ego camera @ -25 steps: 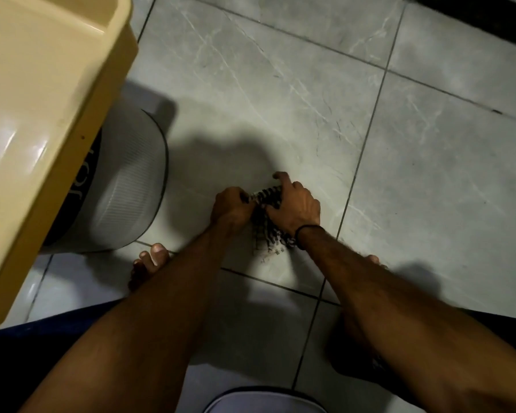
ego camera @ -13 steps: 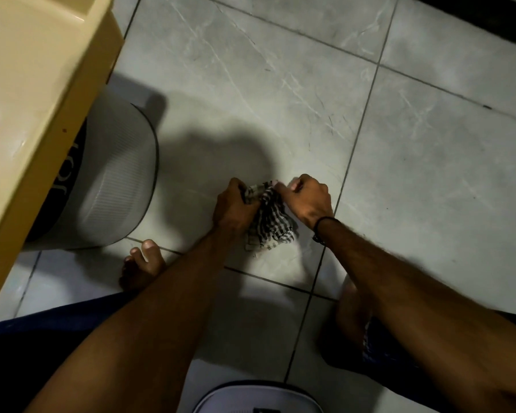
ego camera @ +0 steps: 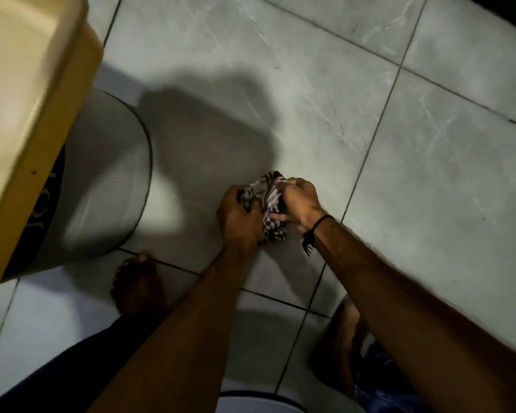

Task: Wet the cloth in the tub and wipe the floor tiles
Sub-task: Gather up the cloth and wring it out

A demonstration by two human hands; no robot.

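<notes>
From the head camera: both hands had it! The left hand (ego camera: 240, 217) and right hand (ego camera: 300, 201) were clenched on the checked cloth (ego camera: 270, 204), bunched between them just above the grey floor tiles (ego camera: 325, 93). Left of the hands stood a ribbed grey bin (ego camera: 102, 180); a bare foot (ego camera: 137, 286) sat below-left.

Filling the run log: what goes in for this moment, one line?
left hand: shut on cloth | right hand: shut on cloth | cloth: bunched, above floor tiles
</notes>
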